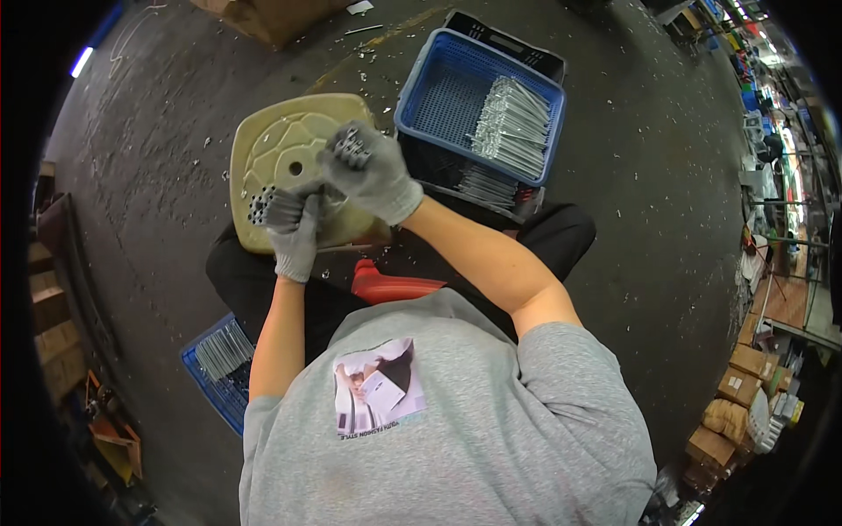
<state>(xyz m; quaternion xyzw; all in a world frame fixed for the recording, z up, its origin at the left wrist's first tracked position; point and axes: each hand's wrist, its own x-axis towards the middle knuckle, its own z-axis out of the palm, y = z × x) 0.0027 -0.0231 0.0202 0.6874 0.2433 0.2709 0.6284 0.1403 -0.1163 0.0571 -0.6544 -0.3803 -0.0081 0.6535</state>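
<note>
Both my hands wear grey knit gloves and are closed over a beige plastic stool top [263,140] with a round hole in it. In my left hand [295,237] is a bundle of thin metal rods [260,207], their ends showing beyond the fingers. My right hand [373,178], raised just to the right of the left one, grips another bundle of metal rods [353,149] with the ends pointing up. The fingers hide most of both bundles' length. Beyond my right forearm, a blue plastic basket [421,74] holds a pile of silvery metal rods [513,127].
More rods [488,186] lie in a dark crate [548,63] under the basket. A smaller blue basket [206,386] of rods stands by my left elbow. Something red [395,285] is between my legs. A cardboard box [272,22] sits at the far side; scraps litter the floor.
</note>
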